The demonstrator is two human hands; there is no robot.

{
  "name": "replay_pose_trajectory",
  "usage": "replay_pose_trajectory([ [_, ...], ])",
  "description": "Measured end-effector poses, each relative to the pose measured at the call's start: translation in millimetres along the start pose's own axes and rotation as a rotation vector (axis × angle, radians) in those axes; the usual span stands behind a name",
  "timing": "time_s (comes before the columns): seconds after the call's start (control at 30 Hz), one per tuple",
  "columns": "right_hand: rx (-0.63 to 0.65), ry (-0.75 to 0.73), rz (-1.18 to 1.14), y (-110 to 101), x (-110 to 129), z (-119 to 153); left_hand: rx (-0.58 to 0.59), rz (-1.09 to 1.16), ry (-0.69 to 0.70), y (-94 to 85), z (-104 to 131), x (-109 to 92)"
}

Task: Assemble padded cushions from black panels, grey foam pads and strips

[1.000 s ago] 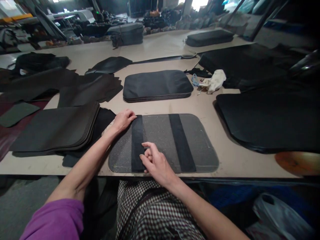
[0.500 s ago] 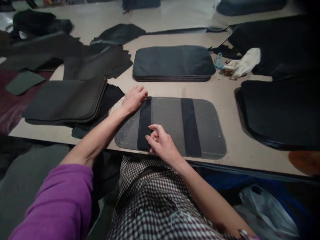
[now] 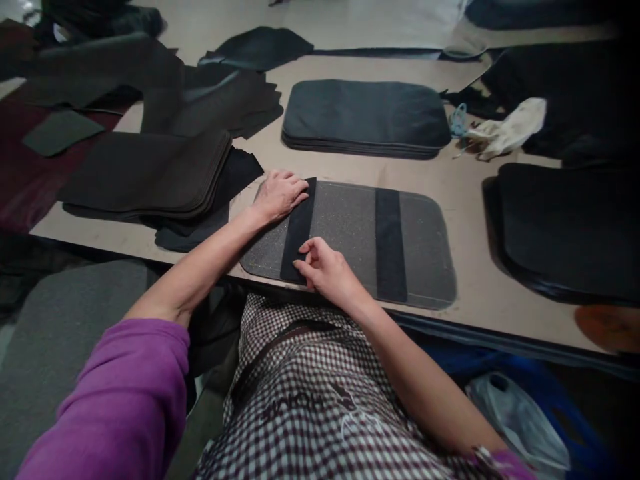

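Observation:
A grey speckled panel [image 3: 345, 220] with rounded corners lies at the table's front edge. Two black strips cross it, a left strip [image 3: 300, 227] and a right strip [image 3: 391, 243]. At the upper end of the left strip, my left hand [image 3: 281, 195] rests with its fingertips on the strip, its fingers close together. My right hand [image 3: 325, 267] hovers over the strip's lower part, fingers curled, with a gap between thumb and forefinger and nothing seen between them.
Behind the panel is a stack of dark rounded panels [image 3: 367, 117]. More stacks stand at the left [image 3: 145, 170] and right [image 3: 570, 233]. Dark scraps [image 3: 220, 100] lie at the back left, a white cloth [image 3: 517, 130] at the back right.
The view has shifted, so the table items appear further right and slightly higher. The left strip's upper end now slants right, past the panel's far edge, with my left hand still on it.

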State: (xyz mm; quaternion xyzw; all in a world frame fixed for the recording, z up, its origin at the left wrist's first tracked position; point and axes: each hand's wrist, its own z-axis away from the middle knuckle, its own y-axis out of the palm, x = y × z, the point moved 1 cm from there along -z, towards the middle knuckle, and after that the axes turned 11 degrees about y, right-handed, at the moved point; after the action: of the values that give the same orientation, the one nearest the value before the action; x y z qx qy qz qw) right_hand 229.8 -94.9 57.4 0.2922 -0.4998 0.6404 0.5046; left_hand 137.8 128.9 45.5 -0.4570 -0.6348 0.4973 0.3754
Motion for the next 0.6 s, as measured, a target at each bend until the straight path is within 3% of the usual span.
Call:
replay_pose_trajectory([
  [0.2,-0.051,-0.039,0.364,3,8,-4,-0.009,-0.029,0.003,0.5,2,-2],
  [0.6,-0.074,-0.051,0.607,7,15,-1,-0.028,-0.027,0.008,0.2,2,-2],
])
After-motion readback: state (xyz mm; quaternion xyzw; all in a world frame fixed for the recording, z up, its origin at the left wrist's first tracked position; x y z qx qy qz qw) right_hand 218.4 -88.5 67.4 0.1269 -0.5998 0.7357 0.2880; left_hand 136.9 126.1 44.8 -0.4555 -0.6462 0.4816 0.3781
